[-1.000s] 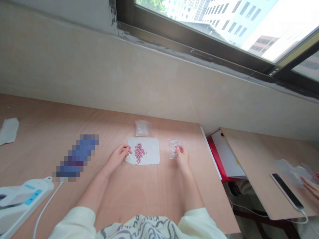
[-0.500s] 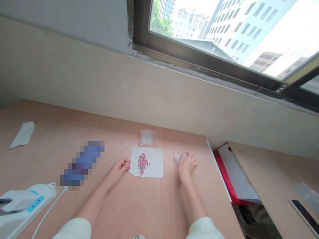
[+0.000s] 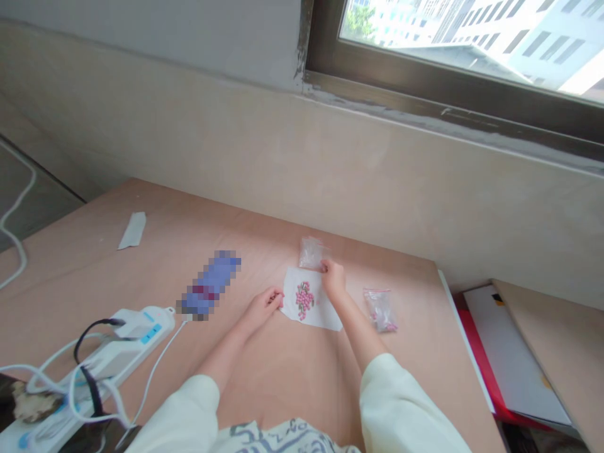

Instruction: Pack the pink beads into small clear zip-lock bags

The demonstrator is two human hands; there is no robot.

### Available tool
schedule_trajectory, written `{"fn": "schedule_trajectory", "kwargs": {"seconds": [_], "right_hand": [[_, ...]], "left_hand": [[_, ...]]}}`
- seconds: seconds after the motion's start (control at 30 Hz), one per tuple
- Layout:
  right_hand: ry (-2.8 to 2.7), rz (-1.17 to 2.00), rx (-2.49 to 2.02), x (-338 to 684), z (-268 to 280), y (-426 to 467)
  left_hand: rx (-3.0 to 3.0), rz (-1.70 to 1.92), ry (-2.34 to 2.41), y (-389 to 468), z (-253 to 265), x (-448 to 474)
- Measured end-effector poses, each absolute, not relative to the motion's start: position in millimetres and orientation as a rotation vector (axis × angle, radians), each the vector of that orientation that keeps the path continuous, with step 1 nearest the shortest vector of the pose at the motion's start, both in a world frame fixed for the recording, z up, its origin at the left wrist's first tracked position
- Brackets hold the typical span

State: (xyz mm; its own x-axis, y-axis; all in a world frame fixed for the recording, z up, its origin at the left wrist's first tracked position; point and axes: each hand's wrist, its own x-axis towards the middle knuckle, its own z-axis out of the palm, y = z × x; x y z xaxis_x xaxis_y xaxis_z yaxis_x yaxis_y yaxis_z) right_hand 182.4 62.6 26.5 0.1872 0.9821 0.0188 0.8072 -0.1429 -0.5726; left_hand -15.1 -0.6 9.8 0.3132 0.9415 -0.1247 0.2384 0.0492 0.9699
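A small white sheet (image 3: 325, 319) lies on the table, bearing a cluster of small pink pieces with some green (image 3: 304, 300). At its left edge, my left hand (image 3: 265, 306) is closed, thumb and fingers pinched together; what is between them is too small to make out. My right hand (image 3: 334, 278) reaches over the sheet's upper right corner. Its fingers are pinched by the lower right of a clear plastic bag (image 3: 311, 251), and whatever they hold is hidden. To the right of my forearm rests another clear bag (image 3: 381, 308) with pink bits inside.
A blurred-out blue object (image 3: 210, 286) and a white power strip (image 3: 141, 336) with cables lie to the left. Farther back is a white paper scrap (image 3: 133, 230). A wall and window frame (image 3: 425, 100) rise behind the table (image 3: 283, 377). Red and white folders (image 3: 514, 352) stand at right.
My right hand has left the right-hand bag and moved left to the sheet's upper right corner. My left hand keeps its place at the left edge. The whole view has shifted left.
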Motion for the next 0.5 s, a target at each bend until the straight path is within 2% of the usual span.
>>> {"fn": "schedule_trajectory", "kwargs": {"seconds": [0.27, 0.33, 0.5], "right_hand": [[-1.195, 0.379, -1.725, 206.2, 68.6, 24.3], [-1.062, 0.509, -1.610, 206.1, 77.4, 7.0], [-0.803, 1.161, -1.415, 196.6, 72.2, -29.4]], "left_hand": [[1.222, 0.792, 1.188, 7.9, 5.3, -10.2], [1.185, 0.826, 1.167, 10.4, 13.7, -3.6], [1.217, 0.738, 0.863, 7.6, 49.1, 20.0]]}}
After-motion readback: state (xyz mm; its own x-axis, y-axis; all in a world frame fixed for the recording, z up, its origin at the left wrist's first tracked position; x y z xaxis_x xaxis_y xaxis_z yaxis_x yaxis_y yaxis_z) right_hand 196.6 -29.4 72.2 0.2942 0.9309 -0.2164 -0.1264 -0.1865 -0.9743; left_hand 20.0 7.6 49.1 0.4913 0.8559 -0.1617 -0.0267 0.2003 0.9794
